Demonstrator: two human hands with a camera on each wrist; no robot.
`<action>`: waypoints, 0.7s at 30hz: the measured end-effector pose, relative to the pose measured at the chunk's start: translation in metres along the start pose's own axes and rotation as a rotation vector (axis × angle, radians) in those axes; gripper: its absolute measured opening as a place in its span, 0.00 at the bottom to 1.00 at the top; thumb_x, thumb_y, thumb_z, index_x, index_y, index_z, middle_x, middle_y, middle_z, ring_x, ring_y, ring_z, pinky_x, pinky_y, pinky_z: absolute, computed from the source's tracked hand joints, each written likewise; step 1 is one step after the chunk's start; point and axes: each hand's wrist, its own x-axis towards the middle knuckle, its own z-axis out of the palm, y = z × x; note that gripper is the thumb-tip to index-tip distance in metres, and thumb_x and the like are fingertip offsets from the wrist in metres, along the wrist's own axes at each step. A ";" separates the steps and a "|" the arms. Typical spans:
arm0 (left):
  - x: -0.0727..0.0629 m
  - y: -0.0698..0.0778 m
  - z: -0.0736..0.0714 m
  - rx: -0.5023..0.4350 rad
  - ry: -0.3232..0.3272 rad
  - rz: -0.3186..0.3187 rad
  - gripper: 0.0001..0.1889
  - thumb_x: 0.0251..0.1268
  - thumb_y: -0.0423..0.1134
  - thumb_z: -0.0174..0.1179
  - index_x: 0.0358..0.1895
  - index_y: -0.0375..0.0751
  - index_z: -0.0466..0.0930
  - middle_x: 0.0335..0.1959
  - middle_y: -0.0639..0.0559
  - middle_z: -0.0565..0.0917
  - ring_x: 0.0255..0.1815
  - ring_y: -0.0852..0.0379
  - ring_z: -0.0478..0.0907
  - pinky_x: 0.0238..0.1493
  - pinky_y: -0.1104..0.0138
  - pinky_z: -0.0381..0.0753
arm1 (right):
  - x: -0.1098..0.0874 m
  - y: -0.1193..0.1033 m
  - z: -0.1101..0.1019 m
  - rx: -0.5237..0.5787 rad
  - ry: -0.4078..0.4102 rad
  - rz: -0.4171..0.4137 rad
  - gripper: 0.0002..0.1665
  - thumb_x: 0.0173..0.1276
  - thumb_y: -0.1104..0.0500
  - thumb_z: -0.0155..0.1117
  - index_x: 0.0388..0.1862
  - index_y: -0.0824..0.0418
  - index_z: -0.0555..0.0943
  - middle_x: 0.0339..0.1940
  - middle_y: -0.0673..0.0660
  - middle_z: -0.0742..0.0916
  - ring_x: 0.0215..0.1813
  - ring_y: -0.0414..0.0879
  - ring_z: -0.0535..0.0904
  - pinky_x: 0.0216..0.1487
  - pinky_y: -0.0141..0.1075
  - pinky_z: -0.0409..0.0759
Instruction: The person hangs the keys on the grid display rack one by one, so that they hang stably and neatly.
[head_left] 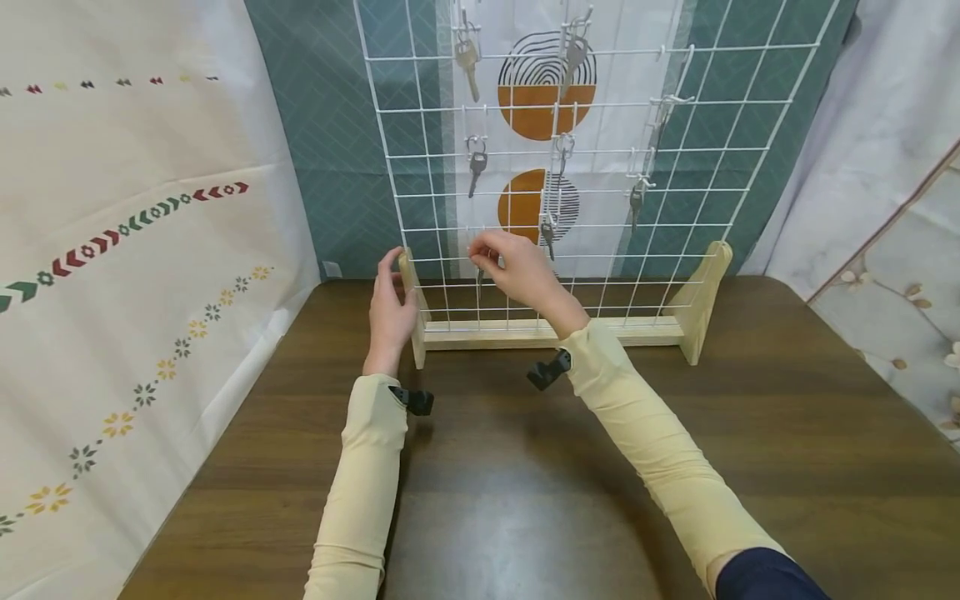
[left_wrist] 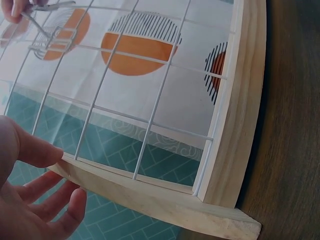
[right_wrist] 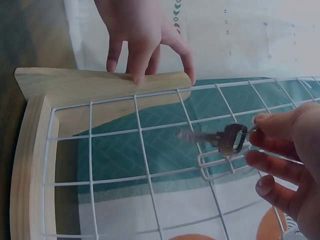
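Note:
My left hand [head_left: 392, 317] grips the left wooden end piece [head_left: 416, 333] of a white wire grid rack [head_left: 697, 151]; in the left wrist view its thumb lies on the wood [left_wrist: 145, 200] with the other fingers beyond. In front of the grid's lower left part, my right hand [head_left: 528, 271] pinches a metal key by its ring end. The key [right_wrist: 232, 140] points away from the fingertips, beside a white wire hook [right_wrist: 217, 169] on the grid. Whether its ring is on the hook cannot be told.
Several other keys hang from hooks higher up, including a brass-toned key [head_left: 467, 57], a key [head_left: 477, 171] below it and a key [head_left: 637, 200] towards the right. A wooden crossbar [head_left: 495, 337] and right end piece [head_left: 701, 308] stand on the brown table [head_left: 480, 500]. Curtains flank it.

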 end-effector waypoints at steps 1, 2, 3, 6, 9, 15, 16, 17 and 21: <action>0.000 0.000 0.001 -0.001 0.001 0.004 0.34 0.67 0.27 0.51 0.73 0.61 0.56 0.59 0.38 0.71 0.54 0.41 0.75 0.52 0.46 0.76 | -0.001 0.001 -0.001 0.002 0.005 0.006 0.06 0.69 0.61 0.62 0.41 0.61 0.82 0.39 0.56 0.86 0.38 0.47 0.80 0.42 0.39 0.78; 0.001 0.001 0.002 0.000 -0.002 0.005 0.35 0.67 0.28 0.51 0.73 0.61 0.56 0.59 0.38 0.71 0.54 0.41 0.75 0.52 0.46 0.76 | -0.001 0.002 -0.001 0.001 0.011 0.010 0.06 0.69 0.60 0.62 0.41 0.61 0.81 0.39 0.56 0.86 0.38 0.47 0.80 0.42 0.39 0.78; 0.001 0.001 0.003 -0.002 -0.004 0.008 0.34 0.67 0.27 0.51 0.73 0.60 0.56 0.58 0.38 0.71 0.54 0.41 0.75 0.52 0.46 0.75 | -0.003 0.004 -0.001 0.001 0.016 0.017 0.06 0.69 0.60 0.62 0.41 0.61 0.81 0.39 0.56 0.86 0.38 0.47 0.80 0.42 0.39 0.78; 0.000 0.001 0.006 -0.003 -0.013 0.001 0.35 0.67 0.27 0.51 0.72 0.61 0.56 0.58 0.38 0.72 0.55 0.41 0.75 0.52 0.45 0.75 | -0.009 0.006 -0.002 0.012 0.032 0.054 0.07 0.70 0.59 0.61 0.42 0.61 0.80 0.38 0.56 0.84 0.38 0.47 0.78 0.39 0.38 0.76; -0.003 0.003 0.009 -0.003 -0.020 -0.006 0.35 0.66 0.27 0.51 0.72 0.60 0.56 0.58 0.38 0.71 0.55 0.41 0.74 0.52 0.46 0.75 | -0.022 0.006 -0.003 0.032 0.058 0.094 0.07 0.71 0.58 0.60 0.42 0.61 0.80 0.37 0.56 0.83 0.35 0.47 0.77 0.38 0.37 0.75; -0.004 0.014 0.007 0.006 0.074 0.027 0.33 0.64 0.26 0.51 0.72 0.52 0.58 0.61 0.37 0.66 0.59 0.41 0.67 0.54 0.50 0.70 | -0.055 0.003 -0.007 0.023 0.016 0.129 0.07 0.71 0.57 0.58 0.42 0.59 0.80 0.34 0.53 0.85 0.33 0.45 0.78 0.38 0.37 0.76; -0.004 0.018 0.005 0.014 0.104 0.048 0.32 0.64 0.26 0.51 0.71 0.50 0.59 0.61 0.37 0.65 0.60 0.41 0.65 0.55 0.50 0.68 | -0.061 0.002 -0.008 0.011 -0.005 0.131 0.07 0.71 0.57 0.59 0.41 0.58 0.81 0.33 0.53 0.85 0.33 0.44 0.78 0.38 0.37 0.76; -0.004 0.021 0.002 0.027 0.136 0.072 0.31 0.64 0.27 0.51 0.70 0.47 0.60 0.61 0.37 0.65 0.60 0.41 0.64 0.57 0.51 0.66 | -0.067 0.002 -0.010 -0.003 -0.027 0.137 0.07 0.71 0.56 0.59 0.41 0.58 0.81 0.33 0.52 0.85 0.33 0.44 0.78 0.38 0.37 0.75; -0.005 0.037 -0.012 0.087 0.173 0.164 0.19 0.66 0.29 0.52 0.61 0.37 0.70 0.53 0.36 0.74 0.55 0.40 0.69 0.57 0.50 0.67 | -0.089 0.009 -0.020 -0.078 -0.101 0.182 0.07 0.71 0.55 0.59 0.40 0.56 0.81 0.31 0.51 0.84 0.33 0.44 0.76 0.34 0.36 0.73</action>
